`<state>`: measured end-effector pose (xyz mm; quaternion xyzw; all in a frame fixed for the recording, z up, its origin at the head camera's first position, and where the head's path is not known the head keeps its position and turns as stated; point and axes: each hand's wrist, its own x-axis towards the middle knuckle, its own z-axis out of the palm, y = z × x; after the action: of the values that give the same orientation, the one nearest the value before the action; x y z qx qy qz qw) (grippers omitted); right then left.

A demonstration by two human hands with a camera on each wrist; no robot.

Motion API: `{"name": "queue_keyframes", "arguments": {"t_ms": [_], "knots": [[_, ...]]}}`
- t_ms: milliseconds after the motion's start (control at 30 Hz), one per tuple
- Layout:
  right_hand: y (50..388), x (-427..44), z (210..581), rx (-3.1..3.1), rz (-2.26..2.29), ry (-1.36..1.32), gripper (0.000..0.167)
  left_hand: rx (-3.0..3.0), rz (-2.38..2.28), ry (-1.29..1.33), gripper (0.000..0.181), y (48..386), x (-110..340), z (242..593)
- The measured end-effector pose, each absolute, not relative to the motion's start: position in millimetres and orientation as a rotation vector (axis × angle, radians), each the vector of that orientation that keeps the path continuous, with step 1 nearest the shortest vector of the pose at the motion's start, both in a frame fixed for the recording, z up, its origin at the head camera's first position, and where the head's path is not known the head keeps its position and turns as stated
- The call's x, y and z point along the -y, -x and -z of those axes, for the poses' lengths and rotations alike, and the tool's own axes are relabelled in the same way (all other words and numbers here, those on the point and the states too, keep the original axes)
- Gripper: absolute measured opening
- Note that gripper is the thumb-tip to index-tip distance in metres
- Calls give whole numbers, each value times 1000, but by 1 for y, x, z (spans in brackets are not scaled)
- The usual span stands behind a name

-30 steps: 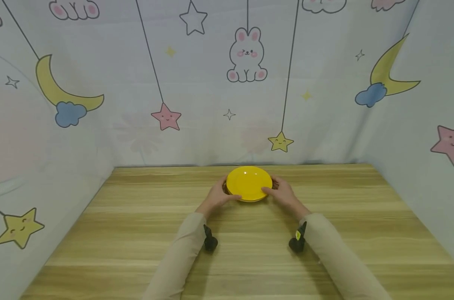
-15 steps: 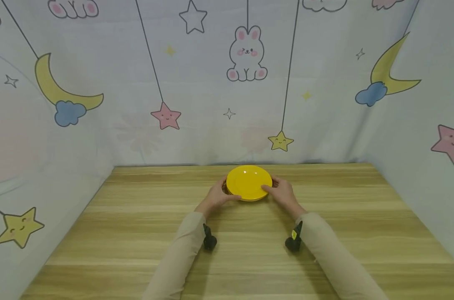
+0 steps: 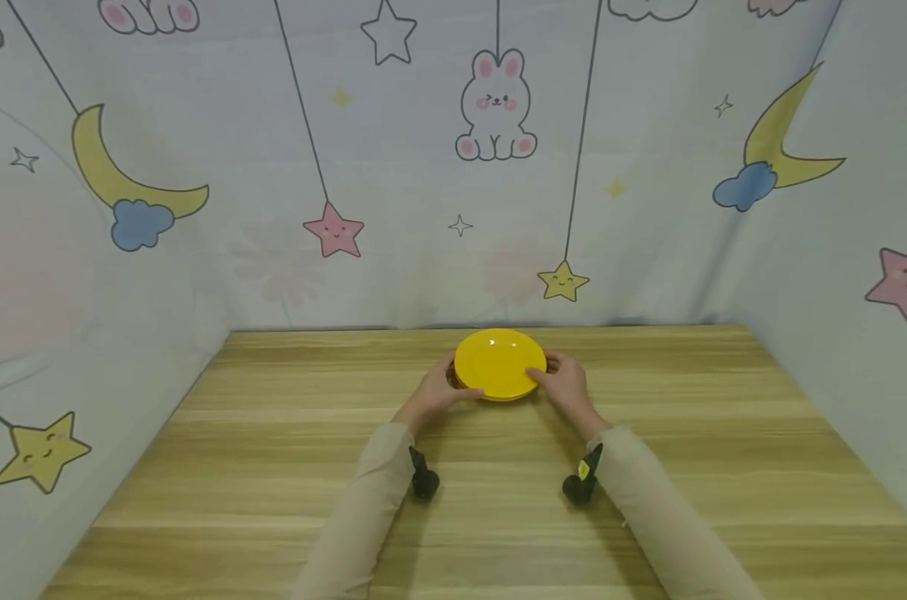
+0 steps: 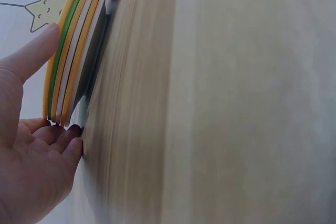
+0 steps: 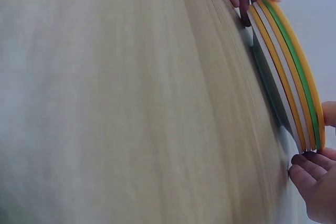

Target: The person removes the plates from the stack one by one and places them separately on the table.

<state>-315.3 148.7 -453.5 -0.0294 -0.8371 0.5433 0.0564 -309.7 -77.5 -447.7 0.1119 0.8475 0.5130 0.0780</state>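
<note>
A stack of several plates, yellow on top [image 3: 500, 364], is gripped between both hands near the back of the table. The left hand [image 3: 433, 393] holds its left edge, thumb on the front rim; the right hand [image 3: 566, 389] holds the right edge, thumb over the top. In the left wrist view the stack [image 4: 71, 51] shows orange-yellow, green and white edges, with the left hand's [image 4: 37, 166] fingers curled at its lower side. The right wrist view shows the same layered stack [image 5: 291, 72], its underside close to the table, and the right hand [image 5: 320, 182] at its edge.
The wood-grain table [image 3: 498, 533] extends around the hands. A white curtain [image 3: 408, 167] printed with stars, moons and a rabbit stands behind the table and along both sides. A small black device [image 3: 424, 481] sits at the left wrist, another [image 3: 579, 483] at the right wrist.
The right wrist and forearm have shifted slightly left. Both hands keep their grip on the stack, which stays in nearly the same place; the head view has shifted slightly.
</note>
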Motion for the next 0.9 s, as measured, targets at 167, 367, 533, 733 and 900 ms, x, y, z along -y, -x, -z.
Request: {"name": "queue_keyframes", "arguments": {"t_ms": [167,367,533,733,900], "knots": [[314,-146,453,2540,-1664,129,48,-2539,-1495,-280,90,310,79,448],[314,-146,452,2553,-1656,125,49,-2537,-1487,-282,90,311,80,448],[314,-150,451,2587,-1648,150,51,-2554,-1447,-301,88,311,80,449],[314,-154,447,2609,-1633,140,51,-2568,-1454,-348,82,311,79,450],[315,-157,446,2560,-1674,150,48,-2566,-1462,-362,80,310,79,448]]}}
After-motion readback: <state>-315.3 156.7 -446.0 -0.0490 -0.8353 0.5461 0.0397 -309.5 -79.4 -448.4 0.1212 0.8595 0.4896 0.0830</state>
